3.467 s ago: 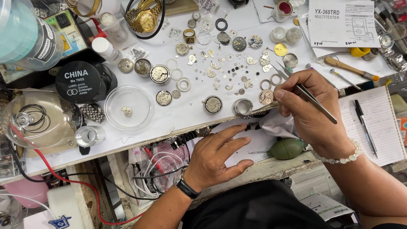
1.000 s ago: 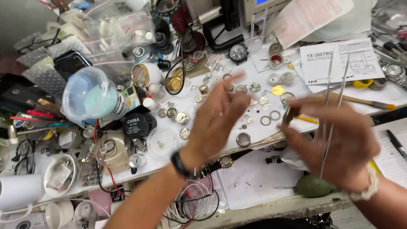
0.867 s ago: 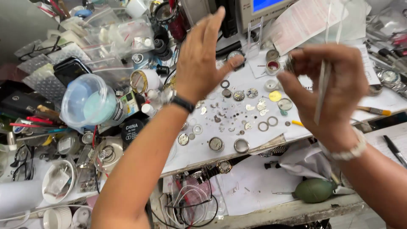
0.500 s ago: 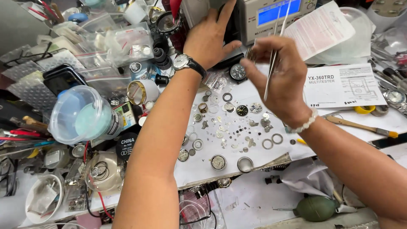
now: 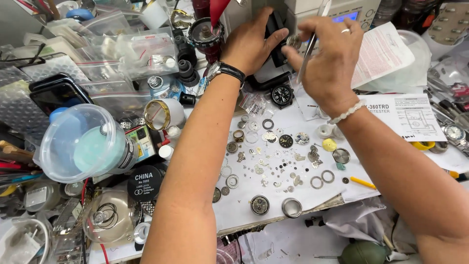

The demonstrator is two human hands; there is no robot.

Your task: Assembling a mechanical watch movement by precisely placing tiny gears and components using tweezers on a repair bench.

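Observation:
My left hand, with a black-strapped wristwatch on the wrist, reaches to the back of the bench and wraps around a black clamp stand in front of a beige test machine with a blue screen. My right hand, with a white bead bracelet at the wrist, holds slim metal tweezers. Its thumb and forefinger pinch a small round watch movement right beside the clamp. The two hands almost touch there.
A white sheet carries several tiny watch parts, rings and gears. A black watch lies behind it. A clear tub, phone and bags crowd the left. A printed leaflet lies right, a green blower at the front.
Both hands rose from the parts sheet and reached back to the test machine. The right hand brought the tweezers and a small round part to the clamp; the view tilted toward the back.

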